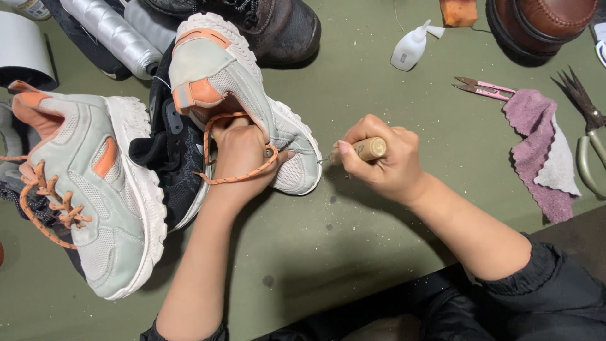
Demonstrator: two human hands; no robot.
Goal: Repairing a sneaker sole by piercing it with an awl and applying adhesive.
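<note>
A pale grey sneaker with orange trim (218,76) lies on its side on the green table. My left hand (238,151) is pushed into its opening, with the loose orange lace (243,175) looped over the wrist. My right hand (382,161) is closed around a wooden-handled awl (367,149) whose metal tip meets the sneaker's toe edge near the sole. The matching second sneaker (95,189) lies to the left, sole turned up, its orange laces hanging loose.
A black shoe (173,158) sits between the two sneakers. Dark boot (271,25) and brown leather shoe (543,22) at the back. White glue bottle (409,47), pink thread snips (483,88), purple cloth (536,151), pliers (587,126), thread spools (117,31) around.
</note>
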